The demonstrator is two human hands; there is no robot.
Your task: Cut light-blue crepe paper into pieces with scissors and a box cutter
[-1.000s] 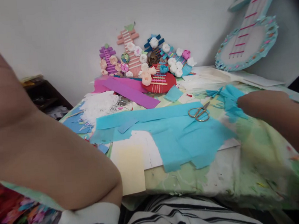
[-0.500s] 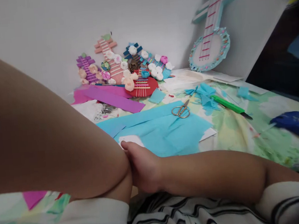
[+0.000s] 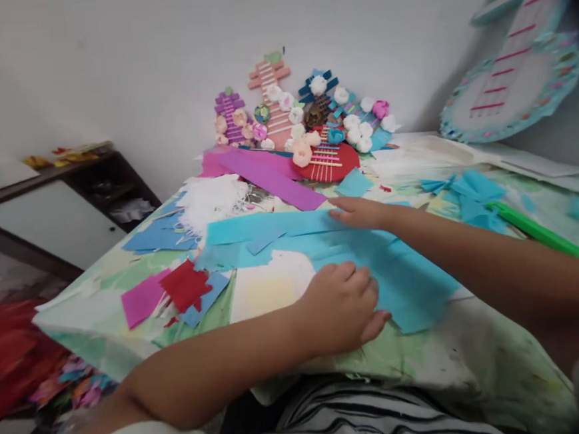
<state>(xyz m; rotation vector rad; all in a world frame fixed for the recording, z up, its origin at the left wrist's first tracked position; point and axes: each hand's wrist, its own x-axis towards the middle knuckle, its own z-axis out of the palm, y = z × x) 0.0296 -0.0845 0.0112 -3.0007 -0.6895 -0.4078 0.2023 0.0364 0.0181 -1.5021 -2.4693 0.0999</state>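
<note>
A large light-blue paper sheet (image 3: 399, 275) lies across the table's middle, with a long blue strip (image 3: 270, 226) along its far side. My left hand (image 3: 346, 303) rests on the sheet's near edge, fingers curled and thumb at the paper's border. My right hand (image 3: 359, 211) lies flat on the far strip with fingers stretched out, and its forearm crosses over the sheet. A cream card (image 3: 270, 289) pokes out from under the sheet just left of my left hand.
Small paper guitars with flowers (image 3: 302, 122) stand against the back wall, a big blue one (image 3: 514, 85) leans at right. A green cutter (image 3: 536, 231), blue scraps (image 3: 468, 189), purple strip (image 3: 276, 174), white shreds (image 3: 212, 199), red scrap (image 3: 184, 285) litter the table (image 3: 480, 342). A dark shelf (image 3: 91, 186) stands left.
My left arm has dropped out of the foreground and its hand now sits on the blue sheet. My right hand moved from beside my left elbow out onto the far strip.
</note>
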